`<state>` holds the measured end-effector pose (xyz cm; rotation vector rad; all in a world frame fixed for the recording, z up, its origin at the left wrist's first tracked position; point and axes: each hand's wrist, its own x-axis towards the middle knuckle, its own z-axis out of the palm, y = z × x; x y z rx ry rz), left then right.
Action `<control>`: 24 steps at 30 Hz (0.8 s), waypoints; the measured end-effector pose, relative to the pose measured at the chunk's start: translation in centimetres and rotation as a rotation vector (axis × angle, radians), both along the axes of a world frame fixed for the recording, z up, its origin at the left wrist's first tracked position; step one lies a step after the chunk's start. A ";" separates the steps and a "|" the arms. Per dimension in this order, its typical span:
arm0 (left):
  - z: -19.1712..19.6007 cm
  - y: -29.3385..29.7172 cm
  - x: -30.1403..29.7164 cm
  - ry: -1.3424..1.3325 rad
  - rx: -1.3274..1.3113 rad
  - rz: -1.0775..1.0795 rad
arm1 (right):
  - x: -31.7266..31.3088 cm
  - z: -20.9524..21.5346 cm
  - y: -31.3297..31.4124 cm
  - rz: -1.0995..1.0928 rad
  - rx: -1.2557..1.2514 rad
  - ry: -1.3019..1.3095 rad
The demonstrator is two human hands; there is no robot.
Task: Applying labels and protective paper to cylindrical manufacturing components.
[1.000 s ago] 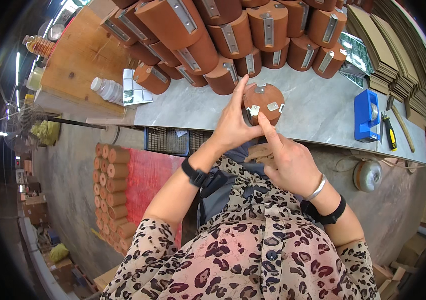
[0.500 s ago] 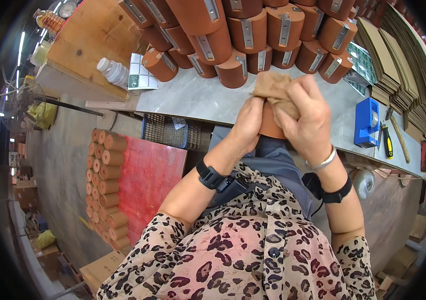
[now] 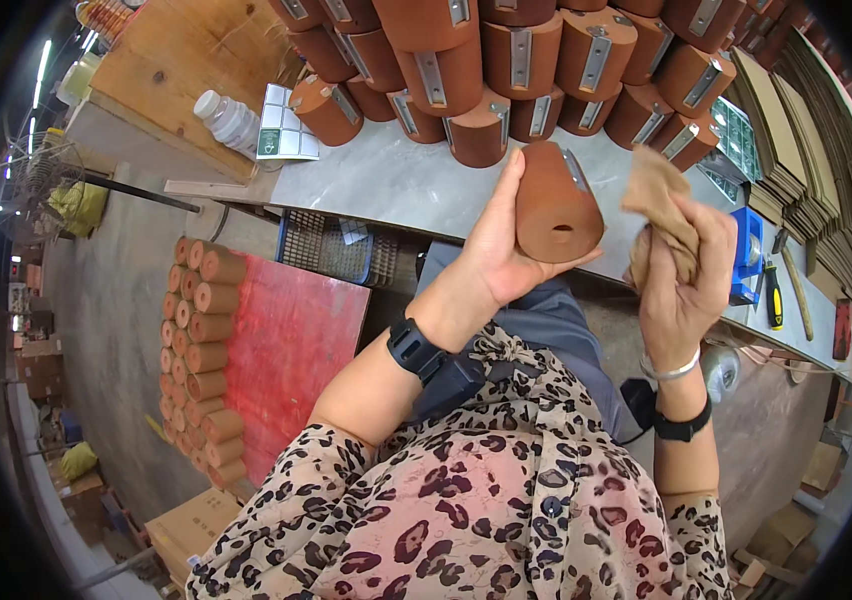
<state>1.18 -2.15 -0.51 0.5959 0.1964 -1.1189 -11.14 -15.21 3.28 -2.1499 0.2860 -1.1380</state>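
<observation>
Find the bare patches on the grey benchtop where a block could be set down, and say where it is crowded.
Bare grey benchtop lies between the stacked brown cylinders and the near edge, right of the plastic bottle. The back is crowded with cylinders; the right end holds a blue box and hand tools.

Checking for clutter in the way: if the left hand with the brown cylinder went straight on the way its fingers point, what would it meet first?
Probably the stacked brown cylinders on the grey table; depth is unclear.
</observation>
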 end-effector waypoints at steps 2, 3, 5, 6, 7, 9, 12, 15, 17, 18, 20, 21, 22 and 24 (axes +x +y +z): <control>-0.4 -0.4 -0.6 0.101 -0.229 -0.001 | 2.1 0.6 0.9 0.036 -0.214 -0.101; -0.7 -0.4 -1.0 0.103 -0.306 0.035 | 3.2 0.5 1.8 0.104 -0.339 -0.064; -1.2 -0.1 -0.6 0.119 -0.537 0.035 | 4.1 -0.1 3.2 0.229 -0.438 -0.019; -1.3 0.3 -0.7 0.195 -0.478 0.099 | 3.7 -0.4 3.2 0.225 -0.424 -0.037; -1.3 0.7 -0.7 0.249 -0.470 0.083 | 2.9 -0.7 3.0 0.320 -0.404 0.069; -1.0 1.2 -0.5 0.209 -0.448 0.062 | 1.0 -1.7 2.6 0.470 -0.358 0.247; 0.4 1.4 0.3 0.283 -0.392 0.134 | -1.3 -2.7 1.0 0.429 -0.173 0.359; 1.6 1.3 0.4 0.099 -0.334 0.135 | -2.2 -1.9 0.3 0.252 -0.108 0.196; 1.6 0.7 -0.6 0.137 -0.238 0.156 | -1.7 -0.9 0.8 0.186 -0.138 0.104; 1.4 0.1 -0.9 0.055 -0.246 0.160 | -0.9 -0.4 1.0 0.113 -0.170 -0.046; 0.7 -0.2 -1.4 0.095 -0.189 0.121 | 1.3 -0.3 1.4 0.137 -0.281 -0.121; 0.4 -0.2 -1.7 0.123 -0.333 0.103 | 2.2 -0.4 1.4 0.164 -0.403 -0.075; 0.2 -0.3 -1.7 0.163 -0.442 0.097 | 3.1 -0.6 1.2 0.193 -0.528 -0.030; 0.1 -0.5 -1.7 0.084 -0.518 0.141 | 4.4 -1.2 0.3 0.191 -0.482 -0.055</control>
